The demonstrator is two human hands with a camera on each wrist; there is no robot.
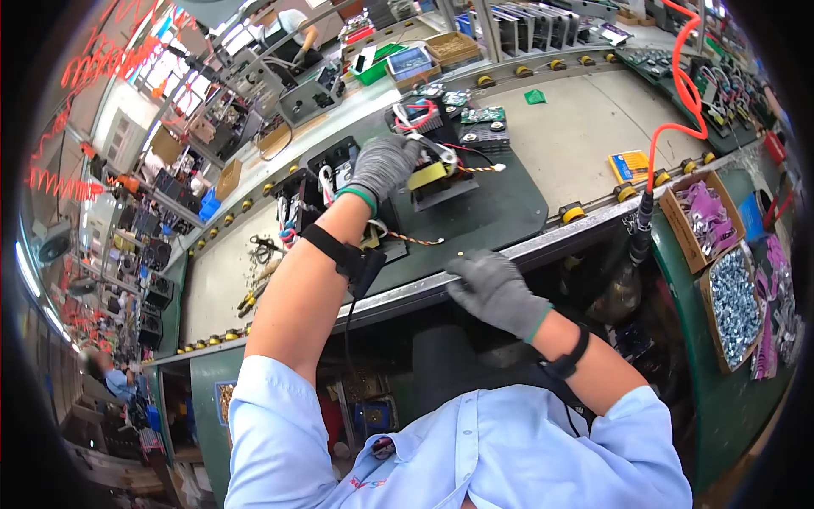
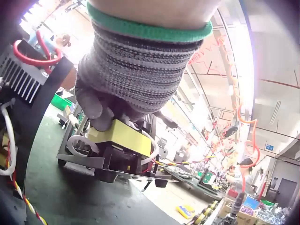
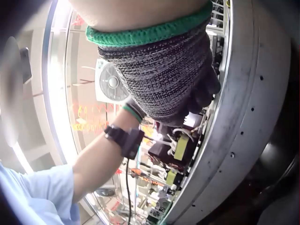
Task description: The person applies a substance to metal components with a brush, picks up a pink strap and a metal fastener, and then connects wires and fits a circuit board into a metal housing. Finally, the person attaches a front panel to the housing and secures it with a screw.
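Observation:
A gloved left hand [image 1: 386,165] grips the far part of a black electronic unit with a yellow-wrapped block [image 1: 427,176], which stands tilted on the dark green board [image 1: 509,208]. In the left wrist view, the fingers of that hand [image 2: 126,79] curl down behind the yellow block [image 2: 129,137], and a white cable loops beside it. The gloved right hand [image 1: 500,293] is at the metal front edge of the bench, apart from the unit, its fingers loosely bent. Nothing is visibly held in it; the right wrist view shows this hand [image 3: 164,79] with its fingertips partly hidden.
More black units with cables [image 1: 292,204] stand left of the left hand. Circuit boards on heatsinks [image 1: 483,127] lie behind. A yellow packet [image 1: 629,166] sits to the right, near a hanging red air hose [image 1: 678,131]. Boxes of metal parts [image 1: 731,293] stand at far right.

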